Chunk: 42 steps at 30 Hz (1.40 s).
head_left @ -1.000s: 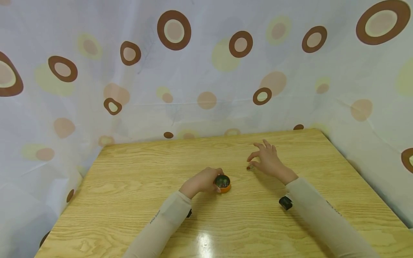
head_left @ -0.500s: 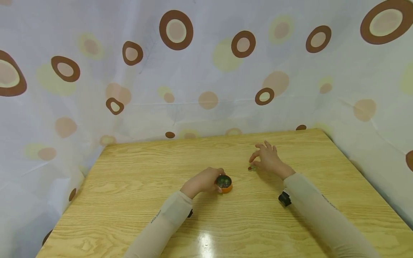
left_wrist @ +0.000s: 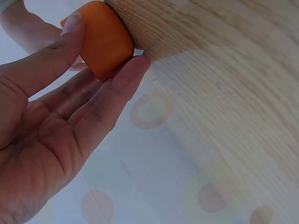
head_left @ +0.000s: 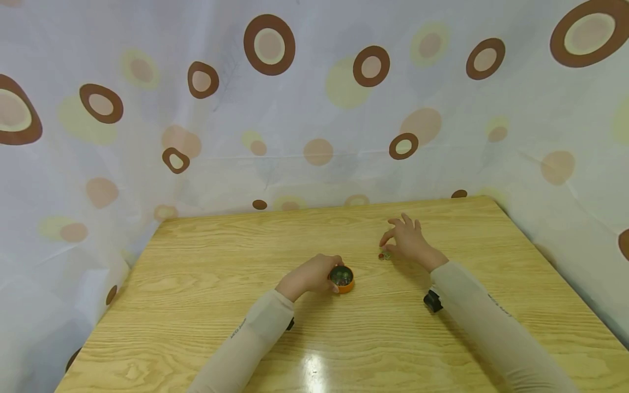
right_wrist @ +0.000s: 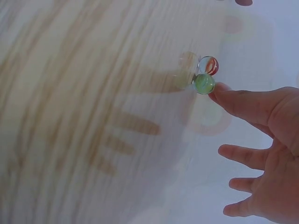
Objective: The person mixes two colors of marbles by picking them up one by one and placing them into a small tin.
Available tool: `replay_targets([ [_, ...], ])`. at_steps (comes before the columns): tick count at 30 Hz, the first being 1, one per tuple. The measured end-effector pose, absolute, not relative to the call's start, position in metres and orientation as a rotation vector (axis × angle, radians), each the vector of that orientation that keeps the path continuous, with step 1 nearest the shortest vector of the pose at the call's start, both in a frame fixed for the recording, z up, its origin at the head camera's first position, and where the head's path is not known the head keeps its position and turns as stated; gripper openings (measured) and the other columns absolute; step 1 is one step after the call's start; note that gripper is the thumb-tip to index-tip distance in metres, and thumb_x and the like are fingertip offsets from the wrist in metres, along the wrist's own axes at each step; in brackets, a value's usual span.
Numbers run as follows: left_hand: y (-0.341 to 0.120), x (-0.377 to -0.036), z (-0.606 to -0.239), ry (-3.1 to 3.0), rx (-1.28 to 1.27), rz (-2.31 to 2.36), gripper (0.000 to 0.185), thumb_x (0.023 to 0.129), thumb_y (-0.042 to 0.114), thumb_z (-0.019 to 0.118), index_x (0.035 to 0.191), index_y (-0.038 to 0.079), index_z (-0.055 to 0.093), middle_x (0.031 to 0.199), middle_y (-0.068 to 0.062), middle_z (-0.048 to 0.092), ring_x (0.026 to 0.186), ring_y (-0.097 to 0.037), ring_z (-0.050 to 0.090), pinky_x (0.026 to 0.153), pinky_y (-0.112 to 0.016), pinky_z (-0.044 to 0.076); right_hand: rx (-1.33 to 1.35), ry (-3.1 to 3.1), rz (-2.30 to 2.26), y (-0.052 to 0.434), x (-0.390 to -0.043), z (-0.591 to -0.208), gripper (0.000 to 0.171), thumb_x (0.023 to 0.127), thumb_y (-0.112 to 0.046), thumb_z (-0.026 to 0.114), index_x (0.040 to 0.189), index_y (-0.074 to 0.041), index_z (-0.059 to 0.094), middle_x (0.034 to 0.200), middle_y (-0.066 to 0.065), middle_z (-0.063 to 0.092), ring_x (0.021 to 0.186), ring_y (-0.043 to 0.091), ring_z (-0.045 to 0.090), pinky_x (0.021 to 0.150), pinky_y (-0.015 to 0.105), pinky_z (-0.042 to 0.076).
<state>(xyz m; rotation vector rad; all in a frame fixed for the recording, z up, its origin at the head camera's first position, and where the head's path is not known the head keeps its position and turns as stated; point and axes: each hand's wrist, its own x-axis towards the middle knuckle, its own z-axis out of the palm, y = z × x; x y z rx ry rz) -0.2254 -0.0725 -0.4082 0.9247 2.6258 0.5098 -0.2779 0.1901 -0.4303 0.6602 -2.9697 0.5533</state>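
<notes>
My left hand grips a small orange bowl with a dark inside, its thumb and fingers on opposite sides. Several glassy, greenish marbles show inside the bowl. In the left wrist view the thumb lies at the rim of the orange bowl. To the right, my right hand is over the table with its outer fingers spread. Its thumb and index fingertips come right up to a green marble. A clear marble with red and white swirls lies against that one on the table.
The wooden table has a glossy top that mirrors the marbles and hand. A white curtain with brown and yellow circles hangs behind it and along both sides. Black wrist cameras sit under the sleeves.
The right thumb and index finger have shifted slightly, and both marbles beside them now show more plainly. The left hand keeps its grip on the bowl in about the same place.
</notes>
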Motion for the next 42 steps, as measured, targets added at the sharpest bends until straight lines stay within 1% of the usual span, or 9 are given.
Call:
replay_targets([
  [7,-0.074,-0.225,-0.412,2.623,0.936,0.524,0.044,0.081,0.015,0.079,0.117,0.004,0.057,0.107,-0.011,0.065,0.094,-0.019,0.063,0.080,-0.027,0.050,0.643,-2.985,0.535,0.192,-0.279,-0.433,0.005,0.084,-0.013,0.074,0.088,-0.012,0.077,0.138,0.034,0.042,0.133,0.059,0.016,0.099,0.076,0.009],
  [14,-0.073,-0.225,-0.410,2.624,0.937,0.523,0.045,0.081,0.015,0.078,0.119,0.004,0.057,0.109,-0.011,0.065,0.095,-0.020,0.062,0.081,-0.027,0.050,0.638,-2.990,0.517,0.191,-0.278,-0.431,0.006,0.082,-0.011,0.075,0.086,-0.014,0.077,0.138,0.033,0.042,0.133,0.059,0.016,0.099,0.076,0.008],
  [18,-0.072,-0.225,-0.409,2.624,0.943,0.517,0.045,0.081,0.015,0.078,0.120,0.003,0.057,0.111,-0.011,0.065,0.097,-0.020,0.063,0.083,-0.028,0.050,0.615,-2.997,0.510,0.193,-0.278,-0.431,0.006,0.083,-0.010,0.074,0.088,-0.013,0.077,0.138,0.033,0.042,0.134,0.058,0.017,0.099,0.076,0.009],
  [25,-0.071,-0.225,-0.408,2.629,0.942,0.505,0.047,0.081,0.015,0.078,0.121,0.003,0.057,0.112,-0.011,0.064,0.099,-0.021,0.063,0.084,-0.028,0.050,0.572,-2.990,0.530,0.198,-0.278,-0.431,0.007,0.083,-0.014,0.075,0.088,-0.009,0.076,0.139,0.033,0.041,0.134,0.058,0.015,0.098,0.077,0.007],
  [33,-0.071,-0.226,-0.408,2.630,0.935,0.513,0.044,0.081,0.015,0.078,0.119,0.004,0.057,0.110,-0.011,0.065,0.097,-0.020,0.063,0.082,-0.028,0.050,0.561,-2.985,0.535,0.200,-0.279,-0.431,0.006,0.082,-0.015,0.076,0.084,-0.009,0.075,0.140,0.033,0.040,0.134,0.058,0.015,0.099,0.077,0.007],
  [42,-0.072,-0.226,-0.408,2.628,0.933,0.513,0.045,0.081,0.014,0.078,0.119,0.003,0.057,0.110,-0.011,0.065,0.097,-0.020,0.063,0.082,-0.028,0.050,0.620,-2.944,0.577,0.191,-0.277,-0.429,0.009,0.082,-0.014,0.076,0.090,-0.009,0.076,0.141,0.033,0.039,0.135,0.057,0.014,0.100,0.076,0.005],
])
